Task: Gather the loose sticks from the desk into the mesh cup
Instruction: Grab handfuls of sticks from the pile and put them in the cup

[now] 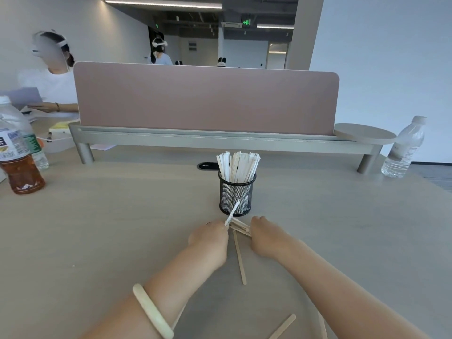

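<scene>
Nearby, bottles [19,152] (partition [205,99] behind)

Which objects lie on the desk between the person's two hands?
In the head view, a small bunch of wooden sticks spans the gap between the left hand and right hand, and one long wooden stick lies on the beige desk below it.

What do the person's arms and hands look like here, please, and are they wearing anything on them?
Both forearms are bare, with no sleeves in view, and neither the left hand nor the right hand wears a glove. The only item worn is a smooth, pale cream bangle around the left forearm, near the wrist. No rings or watch are visible.
</scene>
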`<state>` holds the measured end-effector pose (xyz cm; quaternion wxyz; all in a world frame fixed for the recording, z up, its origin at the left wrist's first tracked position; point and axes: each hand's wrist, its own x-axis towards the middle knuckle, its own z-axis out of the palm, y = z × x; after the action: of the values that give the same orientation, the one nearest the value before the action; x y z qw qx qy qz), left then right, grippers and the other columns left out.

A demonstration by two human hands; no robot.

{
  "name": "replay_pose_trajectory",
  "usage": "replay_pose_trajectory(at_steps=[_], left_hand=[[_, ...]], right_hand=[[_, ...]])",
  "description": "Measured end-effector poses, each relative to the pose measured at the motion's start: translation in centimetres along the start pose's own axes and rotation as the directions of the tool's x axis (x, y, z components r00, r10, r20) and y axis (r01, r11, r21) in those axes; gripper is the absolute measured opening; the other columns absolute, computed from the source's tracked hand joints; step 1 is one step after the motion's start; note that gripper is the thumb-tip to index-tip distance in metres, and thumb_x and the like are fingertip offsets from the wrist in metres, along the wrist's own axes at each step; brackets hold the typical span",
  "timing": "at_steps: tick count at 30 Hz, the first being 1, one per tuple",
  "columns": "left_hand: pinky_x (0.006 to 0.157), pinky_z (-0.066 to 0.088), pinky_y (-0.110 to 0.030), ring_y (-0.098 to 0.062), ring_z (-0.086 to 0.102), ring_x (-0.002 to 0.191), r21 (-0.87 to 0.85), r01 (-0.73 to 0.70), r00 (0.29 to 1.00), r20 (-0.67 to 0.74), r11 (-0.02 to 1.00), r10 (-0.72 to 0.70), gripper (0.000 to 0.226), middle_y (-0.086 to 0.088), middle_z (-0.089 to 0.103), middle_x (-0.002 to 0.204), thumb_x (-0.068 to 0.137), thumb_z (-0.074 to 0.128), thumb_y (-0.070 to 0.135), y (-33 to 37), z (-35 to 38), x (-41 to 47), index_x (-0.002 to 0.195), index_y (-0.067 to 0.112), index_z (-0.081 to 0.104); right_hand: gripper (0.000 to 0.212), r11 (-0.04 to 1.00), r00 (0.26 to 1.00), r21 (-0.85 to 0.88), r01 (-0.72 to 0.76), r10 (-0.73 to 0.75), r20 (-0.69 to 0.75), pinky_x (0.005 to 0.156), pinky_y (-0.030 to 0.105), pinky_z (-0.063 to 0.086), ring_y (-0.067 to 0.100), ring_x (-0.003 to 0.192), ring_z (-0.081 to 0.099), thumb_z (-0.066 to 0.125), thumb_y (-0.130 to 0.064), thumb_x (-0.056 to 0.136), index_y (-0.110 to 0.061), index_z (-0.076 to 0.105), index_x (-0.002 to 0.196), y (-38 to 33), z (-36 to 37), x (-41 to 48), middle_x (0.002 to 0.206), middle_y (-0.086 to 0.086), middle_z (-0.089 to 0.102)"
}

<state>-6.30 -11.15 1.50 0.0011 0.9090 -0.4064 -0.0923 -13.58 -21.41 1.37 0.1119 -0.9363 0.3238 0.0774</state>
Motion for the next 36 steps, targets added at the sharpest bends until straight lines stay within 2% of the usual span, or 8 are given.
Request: replay_pose_trajectory(at_steps=[3,6,13,16,20,27,33,36], left_hand=[[0.076,0.043,-0.033,-0.034,0.058,0.107,-0.138,-0.001,1.0,-0.008,0.99,0.0,0.029,-0.015,0.055,0.115,0.083,0.052,0.007,-0.6,0.1,0.2,0.111,0.004,0.043],[0.057,0.043,-0.027,-0.026,0.065,0.065,-0.439,0.005,0.997,0.075,0.898,0.031,0.015,-0.009,0.054,0.081,0.085,0.037,0.005,-1.8,-0.4,0.2,0.1,0.008,0.037],[0.047,0.039,-0.022,-0.012,0.046,0.045,-0.926,-0.064,0.985,0.0,0.372,0.17,0.016,-0.004,0.064,0.077,0.09,0.048,0.003,-3.7,-2.5,-0.5,0.102,0.014,0.05],[0.04,0.031,-0.019,-0.009,0.038,0.042,-0.987,-0.135,0.986,-0.125,0.088,0.107,0.016,-0.001,0.058,0.067,0.092,0.048,0.004,-3.4,-3.4,-0.7,0.104,0.013,0.053],[0.033,0.02,-0.014,-0.006,0.025,0.032,-0.958,-0.27,0.956,-0.255,-0.101,-0.144,0.005,0.009,0.036,0.043,0.087,0.059,0.018,-3.0,-4.3,-0.2,0.089,0.015,0.056],[0.038,0.036,-0.02,-0.013,0.036,0.033,-0.81,-0.585,0.779,-0.572,0.032,-0.258,0.032,0.006,0.054,0.048,0.08,0.066,0.007,-1.6,-4.6,-0.6,0.095,0.033,0.054],[0.041,0.039,-0.018,-0.011,0.041,0.033,-0.92,-0.386,0.896,-0.39,0.065,-0.211,0.008,0.004,0.048,0.036,0.081,0.067,0.013,-1.3,-1.2,0.3,0.086,0.016,0.062],[0.037,0.029,-0.017,-0.007,0.03,0.03,-0.922,-0.385,0.898,-0.384,0.04,-0.216,0.021,0.007,0.036,0.032,0.083,0.064,0.022,-1.4,-1.4,0.4,0.067,0.013,0.055]], right_hand=[[0.023,0.993,0.999,0.115,0.012,-0.018,0.044,0.075,0.031,0.047,0.033,0.101,0.058,0.038,-0.005,0.092,-0.003,0.042,0.115,0.8,-0.6,0.6,0.107,0.016,0.055],[0.013,0.861,0.986,0.508,-0.01,-0.074,0.146,0.044,0.025,0.042,0.025,0.056,0.054,0.032,0.002,0.087,-0.01,0.037,0.088,1.8,-1.5,0.6,0.069,0.01,0.055],[0.026,0.421,0.947,0.904,0.076,-0.313,0.067,0.046,0.019,0.033,0.008,0.042,0.034,0.044,-0.009,0.095,0.0,0.045,0.12,3.5,-2.6,0.0,0.061,0.001,0.042],[0.018,0.28,0.95,0.95,0.137,-0.309,-0.046,0.043,0.017,0.022,0.006,0.041,0.024,0.045,-0.026,0.097,-0.011,0.055,0.092,3.4,-3.2,-0.3,0.055,-0.005,0.026],[0.05,0.08,0.947,0.953,0.293,-0.159,-0.278,0.038,0.018,0.017,0.009,0.039,0.015,0.054,-0.038,0.09,-0.022,0.026,0.052,2.4,-4.0,-0.3,0.047,-0.007,0.017],[0.038,-0.07,0.899,0.896,0.438,0.054,-0.435,0.04,0.022,0.016,0.009,0.037,0.019,0.055,-0.034,0.091,-0.015,0.038,0.062,1.1,-3.8,-0.4,0.041,-0.008,0.024],[0.052,0.163,0.913,0.906,0.391,0.059,-0.404,0.051,0.024,0.033,0.017,0.045,0.035,0.061,-0.038,0.087,-0.013,0.039,0.047,0.9,-0.5,0.4,0.04,0.001,0.038],[0.049,0.062,0.914,0.915,0.399,0.056,-0.403,0.047,0.024,0.027,0.015,0.043,0.028,0.06,-0.033,0.088,-0.015,0.033,0.051,0.7,-1.2,0.3,0.044,0.0,0.03]])
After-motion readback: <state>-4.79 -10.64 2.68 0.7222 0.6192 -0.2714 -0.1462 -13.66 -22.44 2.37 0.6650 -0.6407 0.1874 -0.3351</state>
